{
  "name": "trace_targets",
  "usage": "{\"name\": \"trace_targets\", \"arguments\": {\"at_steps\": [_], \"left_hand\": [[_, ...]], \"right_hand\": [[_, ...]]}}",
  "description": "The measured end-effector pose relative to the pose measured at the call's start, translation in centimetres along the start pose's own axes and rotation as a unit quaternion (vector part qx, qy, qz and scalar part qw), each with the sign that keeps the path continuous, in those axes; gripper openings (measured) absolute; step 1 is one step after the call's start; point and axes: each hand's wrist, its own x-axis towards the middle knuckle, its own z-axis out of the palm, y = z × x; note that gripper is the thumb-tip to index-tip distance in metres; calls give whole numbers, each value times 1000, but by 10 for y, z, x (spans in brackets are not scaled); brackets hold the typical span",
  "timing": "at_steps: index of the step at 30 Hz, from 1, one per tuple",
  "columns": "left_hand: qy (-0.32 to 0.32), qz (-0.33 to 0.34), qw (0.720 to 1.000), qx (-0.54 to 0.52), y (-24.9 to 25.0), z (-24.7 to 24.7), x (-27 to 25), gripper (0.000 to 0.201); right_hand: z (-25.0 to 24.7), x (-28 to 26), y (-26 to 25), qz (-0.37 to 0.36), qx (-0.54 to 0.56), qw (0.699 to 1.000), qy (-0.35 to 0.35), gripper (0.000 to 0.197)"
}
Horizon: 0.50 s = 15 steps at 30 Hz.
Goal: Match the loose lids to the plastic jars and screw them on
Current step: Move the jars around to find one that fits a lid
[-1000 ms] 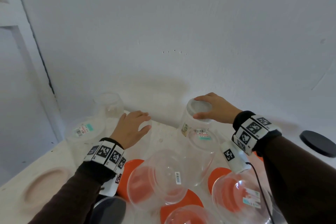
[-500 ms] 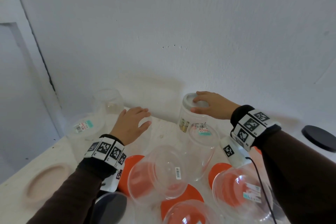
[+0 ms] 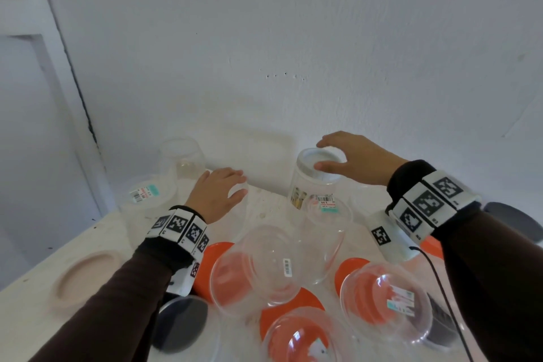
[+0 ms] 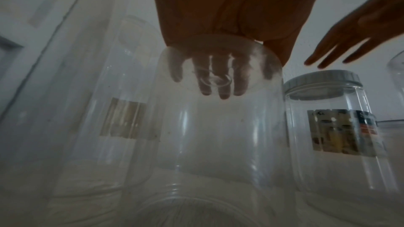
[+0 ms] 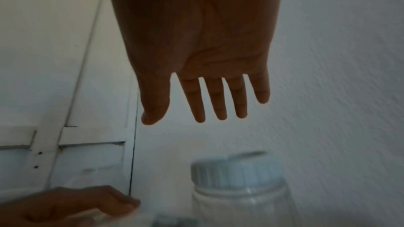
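An upright clear jar (image 3: 305,194) stands at the back of the table with a white ribbed lid (image 3: 308,157) on its mouth. My right hand (image 3: 352,160) hovers just above that white lid (image 5: 236,170), fingers (image 5: 197,103) straight and spread, not touching it. To the left, an upturned clear jar (image 4: 218,135) stands mouth down. My left hand (image 3: 219,194) lies over its base, fingers (image 4: 220,84) curled down over the far edge and holding it. The white lid (image 4: 321,82) and my right hand (image 4: 349,40) also show in the left wrist view.
Several more clear jars (image 3: 255,267) crowd the near table, some over orange lids (image 3: 349,269). A pink lid (image 3: 85,282) lies near the left edge, black lids at front left (image 3: 182,320) and far right (image 3: 523,223). A white wall rises directly behind.
My right hand gripped the white lid before; now it has let go and lifted slightly with fingers spread. My left hand stays on the upturned jar.
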Motion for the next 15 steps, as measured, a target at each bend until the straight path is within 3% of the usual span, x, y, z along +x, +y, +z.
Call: {"name": "trace_targets", "arguments": {"at_steps": [3, 7, 11, 15], "left_hand": [[4, 9, 1000, -17, 3, 0, -11, 38], [89, 53, 991, -87, 12, -13, -11, 31], [135, 102, 979, -112, 28, -30, -49, 22], [119, 90, 983, -110, 32, -36, -103, 28]], "right_hand": [[-12, -32, -19, -64, -3, 996, 57, 51], [-19, -72, -46, -139, 18, 986, 87, 54], [5, -123, -68, -199, 22, 979, 24, 56], [40, -162, -79, -210, 4, 976, -58, 66]]}}
